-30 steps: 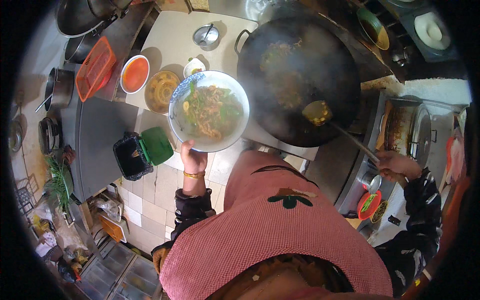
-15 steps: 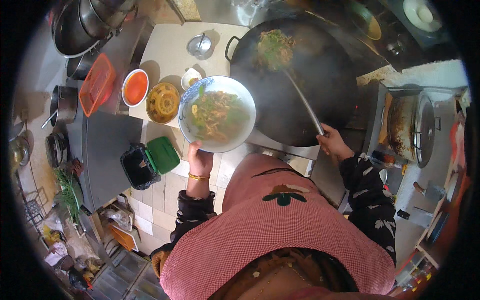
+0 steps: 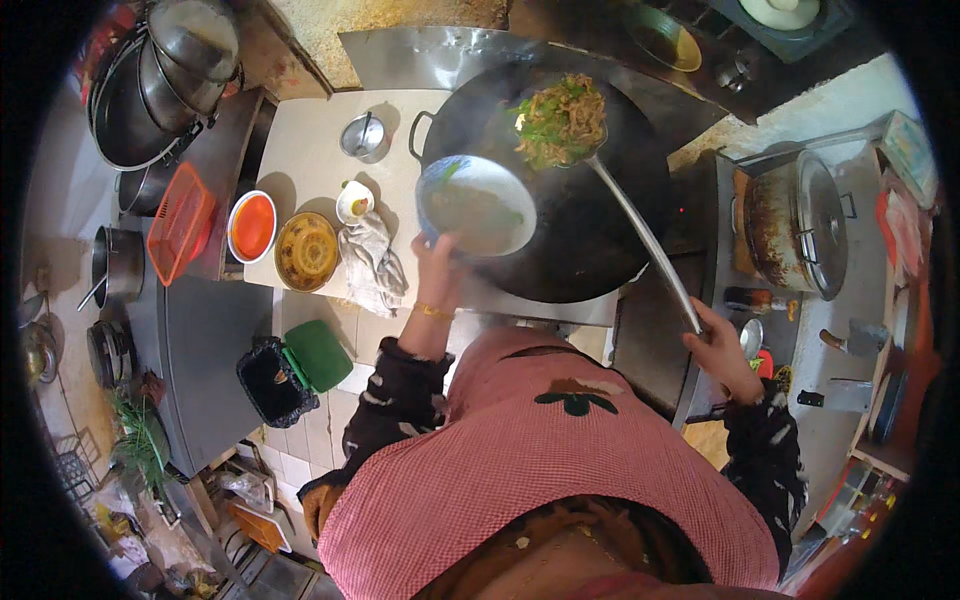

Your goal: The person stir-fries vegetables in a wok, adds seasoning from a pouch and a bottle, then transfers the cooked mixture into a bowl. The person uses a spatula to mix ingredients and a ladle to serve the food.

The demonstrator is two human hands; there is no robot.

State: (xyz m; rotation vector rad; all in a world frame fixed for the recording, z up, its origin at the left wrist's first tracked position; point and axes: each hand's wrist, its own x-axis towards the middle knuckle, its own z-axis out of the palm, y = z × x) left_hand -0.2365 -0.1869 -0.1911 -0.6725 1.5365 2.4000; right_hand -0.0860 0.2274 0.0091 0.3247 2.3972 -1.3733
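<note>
In my left hand is a white bowl with a blue pattern, its fingers closed on the near rim. The bowl is tilted over the left edge of a large black wok; steam blurs what lies inside, though some green bits show. Closed round the end of a long metal ladle handle, my right hand is to the right of the wok. Heaped on the ladle's head, over the far part of the wok, is cooked food of brown strips and green pieces.
Left of the wok, a pale counter bears a metal cup, a small white dish, a cloth, a brown bowl and a bowl of orange-red liquid. A bin with green lid stands below. A large pot is at right.
The bowl has moved right, over the wok's edge, and tipped; far less food shows in it. The loaded ladle has come up clearer, and my right hand has shifted right and nearer me.
</note>
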